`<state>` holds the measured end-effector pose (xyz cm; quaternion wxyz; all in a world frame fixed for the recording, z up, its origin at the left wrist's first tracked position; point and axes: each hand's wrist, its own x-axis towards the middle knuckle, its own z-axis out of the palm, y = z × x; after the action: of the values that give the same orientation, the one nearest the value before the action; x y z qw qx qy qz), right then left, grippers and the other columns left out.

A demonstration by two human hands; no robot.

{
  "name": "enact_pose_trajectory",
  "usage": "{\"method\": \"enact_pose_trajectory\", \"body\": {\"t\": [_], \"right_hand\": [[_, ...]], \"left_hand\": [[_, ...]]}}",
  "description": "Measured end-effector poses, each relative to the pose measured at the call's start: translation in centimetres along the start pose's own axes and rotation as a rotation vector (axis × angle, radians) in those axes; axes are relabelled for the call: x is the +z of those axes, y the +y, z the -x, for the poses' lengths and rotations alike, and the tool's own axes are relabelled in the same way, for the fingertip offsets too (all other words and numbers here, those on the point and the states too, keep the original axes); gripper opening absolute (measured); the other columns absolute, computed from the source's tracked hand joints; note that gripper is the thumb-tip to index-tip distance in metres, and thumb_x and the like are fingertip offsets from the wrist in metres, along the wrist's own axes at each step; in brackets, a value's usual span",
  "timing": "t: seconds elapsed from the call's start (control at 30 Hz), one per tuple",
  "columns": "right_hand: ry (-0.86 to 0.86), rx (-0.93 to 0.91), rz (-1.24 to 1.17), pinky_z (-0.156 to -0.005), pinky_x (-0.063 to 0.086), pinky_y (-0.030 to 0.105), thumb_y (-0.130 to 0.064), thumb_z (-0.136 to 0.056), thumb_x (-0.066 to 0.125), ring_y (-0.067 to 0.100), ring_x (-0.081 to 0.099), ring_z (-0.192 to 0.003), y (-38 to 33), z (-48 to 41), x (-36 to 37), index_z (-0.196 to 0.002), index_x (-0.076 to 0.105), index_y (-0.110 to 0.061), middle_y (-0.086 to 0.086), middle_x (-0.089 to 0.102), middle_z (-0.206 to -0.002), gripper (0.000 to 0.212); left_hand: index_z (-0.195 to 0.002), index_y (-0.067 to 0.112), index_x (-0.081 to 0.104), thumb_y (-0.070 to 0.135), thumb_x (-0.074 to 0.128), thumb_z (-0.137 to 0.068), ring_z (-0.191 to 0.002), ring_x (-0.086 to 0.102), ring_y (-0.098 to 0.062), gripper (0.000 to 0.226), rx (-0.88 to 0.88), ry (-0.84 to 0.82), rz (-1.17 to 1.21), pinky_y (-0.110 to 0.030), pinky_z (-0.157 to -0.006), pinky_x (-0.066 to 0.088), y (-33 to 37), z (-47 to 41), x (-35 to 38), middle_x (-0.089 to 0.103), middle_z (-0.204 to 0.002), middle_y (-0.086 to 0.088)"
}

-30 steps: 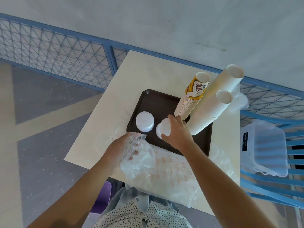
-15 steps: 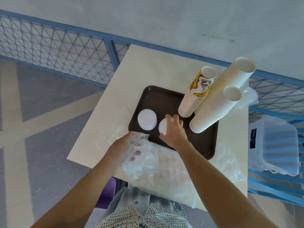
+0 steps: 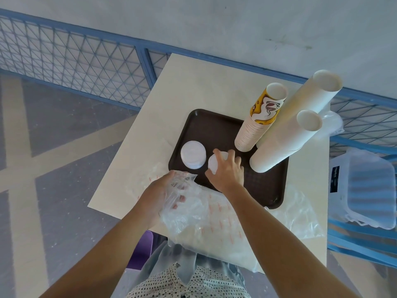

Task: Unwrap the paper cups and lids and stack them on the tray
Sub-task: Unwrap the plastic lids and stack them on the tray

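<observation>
A dark brown tray (image 3: 214, 125) lies on the cream table (image 3: 193, 82). On the tray stand three tall cup stacks: one with a yellow printed top cup (image 3: 260, 119) and two plain white ones (image 3: 305, 104) (image 3: 283, 145) that lean right. A short stack of white lids (image 3: 192, 154) sits at the tray's left. Right beside it is a second lid stack (image 3: 214, 163), which my right hand (image 3: 227, 171) holds from above between thumb and spread fingers. My left hand (image 3: 163, 190) grips the mouth of a clear plastic bag (image 3: 206, 222) at the table's near edge.
More crumpled clear plastic (image 3: 300, 211) lies at the tray's right, and another piece (image 3: 330, 123) behind the cups. A clear plastic box (image 3: 369, 188) rests on a blue chair to the right. A blue mesh railing (image 3: 86, 57) runs behind the table.
My right hand brought the tilted lid stack down flat onto the tray beside the first lid stack, and its fingers spread. My left hand stayed on the bag.
</observation>
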<state>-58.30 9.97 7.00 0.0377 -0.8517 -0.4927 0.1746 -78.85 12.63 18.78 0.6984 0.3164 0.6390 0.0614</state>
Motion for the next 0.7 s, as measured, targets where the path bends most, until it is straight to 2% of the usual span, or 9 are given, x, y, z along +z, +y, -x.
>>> {"method": "enact_pose_trajectory", "body": {"t": [0.13,0.27,0.43,0.57,0.6,0.63,0.7], "right_hand": [[0.064,0.018,-0.038,-0.104,0.053,0.054,-0.074,-0.090,0.051,0.036,0.044,-0.134,0.3,0.2,0.6,-0.149,0.032,-0.042,0.010,0.030,-0.155,0.069],[0.134,-0.034,-0.104,-0.092,0.060,0.052,-0.061,-0.093,0.061,0.034,0.048,-0.125,1.3,0.2,1.3,-0.146,0.042,-0.041,0.009,0.036,-0.148,0.060],[0.230,-0.063,-0.146,-0.094,0.058,0.048,-0.057,-0.087,0.069,0.031,0.049,-0.122,1.6,0.2,1.5,-0.145,0.042,-0.034,0.007,0.046,-0.144,0.068],[0.263,-0.073,-0.160,-0.099,0.053,0.049,-0.054,-0.085,0.072,0.031,0.050,-0.123,1.4,0.0,1.6,-0.147,0.042,-0.027,0.009,0.048,-0.143,0.074],[0.266,-0.078,-0.159,-0.099,0.053,0.049,-0.054,-0.085,0.073,0.031,0.050,-0.124,1.3,-0.1,1.6,-0.147,0.042,-0.027,0.009,0.048,-0.143,0.074],[0.260,-0.083,-0.160,-0.100,0.052,0.050,-0.054,-0.085,0.073,0.031,0.049,-0.125,1.3,-0.2,1.6,-0.147,0.042,-0.028,0.009,0.048,-0.144,0.074],[0.221,-0.091,-0.135,-0.102,0.051,0.051,-0.057,-0.086,0.071,0.031,0.047,-0.128,1.2,-0.3,1.6,-0.148,0.041,-0.031,0.008,0.045,-0.147,0.073]], "left_hand": [[-0.116,0.009,0.074,0.046,0.048,-0.107,-0.081,0.067,-0.026,0.047,0.036,0.012,0.007,-0.033,-0.066,0.048,-0.7,-0.5,-0.4,0.075,-0.116,-0.017],[-0.119,0.009,0.074,0.051,0.062,-0.094,-0.085,0.066,-0.029,0.051,0.017,-0.004,-0.012,-0.033,-0.067,0.048,-0.4,-0.7,-0.3,0.073,-0.119,-0.019],[-0.109,0.012,0.079,0.054,0.066,-0.085,-0.080,0.069,-0.025,0.050,0.041,-0.001,-0.011,-0.034,-0.068,0.049,-0.6,-0.7,-0.3,0.077,-0.111,-0.014],[-0.105,0.012,0.080,0.062,0.072,-0.054,-0.080,0.069,-0.025,0.072,0.033,-0.005,-0.026,-0.035,-0.070,0.049,-0.5,-0.4,-0.1,0.078,-0.105,-0.012],[-0.105,0.012,0.080,0.063,0.074,-0.051,-0.080,0.068,-0.025,0.074,0.037,-0.011,-0.024,-0.035,-0.070,0.049,-0.5,-0.4,0.0,0.078,-0.105,-0.012],[-0.106,0.012,0.079,0.063,0.075,-0.057,-0.079,0.068,-0.025,0.071,0.040,-0.012,-0.016,-0.035,-0.068,0.048,-0.6,-0.4,0.0,0.077,-0.106,-0.012],[-0.108,0.010,0.078,0.057,0.069,-0.083,-0.079,0.067,-0.025,0.054,0.045,-0.006,0.010,-0.033,-0.065,0.047,-0.8,-0.6,-0.2,0.076,-0.110,-0.015]]}}
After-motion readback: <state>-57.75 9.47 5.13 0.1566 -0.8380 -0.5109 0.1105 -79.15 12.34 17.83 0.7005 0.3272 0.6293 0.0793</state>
